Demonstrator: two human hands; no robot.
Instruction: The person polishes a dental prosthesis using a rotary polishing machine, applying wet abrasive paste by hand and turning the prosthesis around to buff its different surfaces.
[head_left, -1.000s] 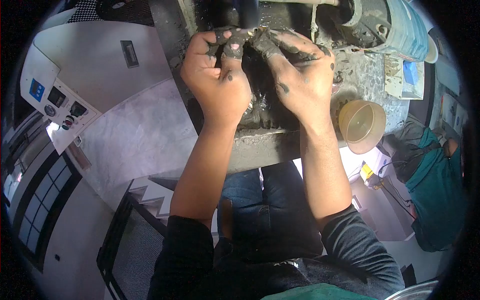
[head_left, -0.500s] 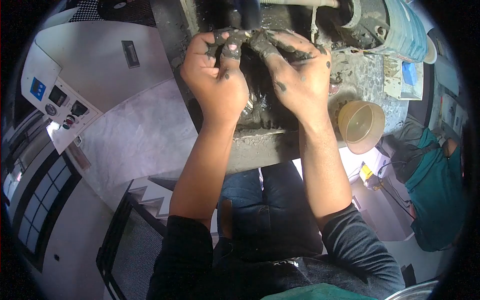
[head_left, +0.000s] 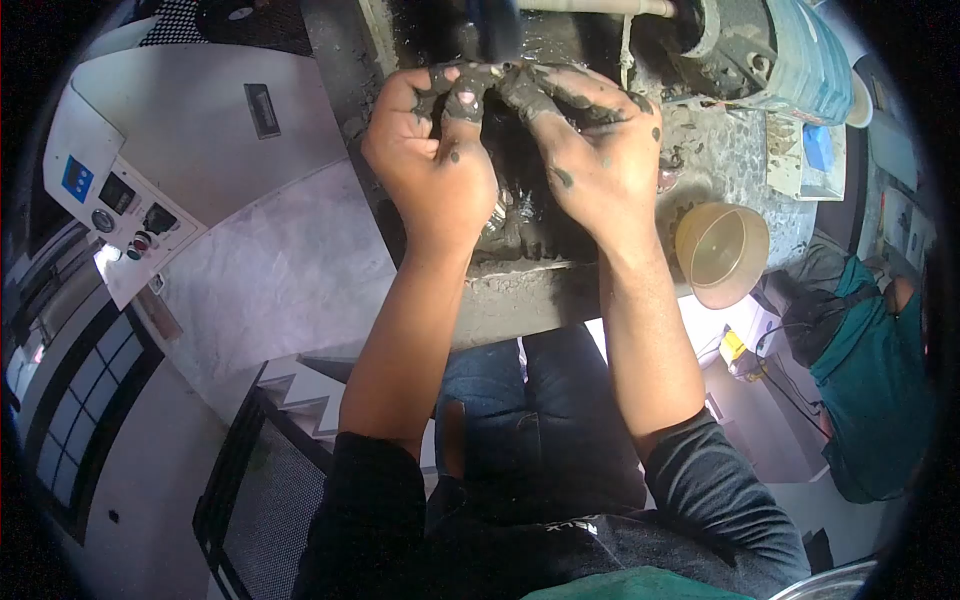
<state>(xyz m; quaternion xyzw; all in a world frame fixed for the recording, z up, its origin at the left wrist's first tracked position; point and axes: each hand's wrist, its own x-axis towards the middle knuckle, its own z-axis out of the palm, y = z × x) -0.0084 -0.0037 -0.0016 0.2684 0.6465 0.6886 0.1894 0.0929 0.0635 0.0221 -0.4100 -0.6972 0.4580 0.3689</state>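
My left hand and my right hand meet over a dark, wet trough. Thumb and fingers of each are pinched together around something small at their tips, too covered to name. Grey slurry coats the fingers of both, with spots on the wrists and backs. Just beyond the fingertips is a dark, blurred upright part, perhaps touching what I hold; I cannot tell. Water glistens in the trough below the hands.
A yellowish plastic bowl stands right of my right wrist. Behind it lies a blue mud-smeared bucket on its side, with a pale pipe nearby. A machine control panel is at left. Another person in green is at right.
Both hands stay nearly in place, still pinched together at the fingertips. The view has shifted very slightly.
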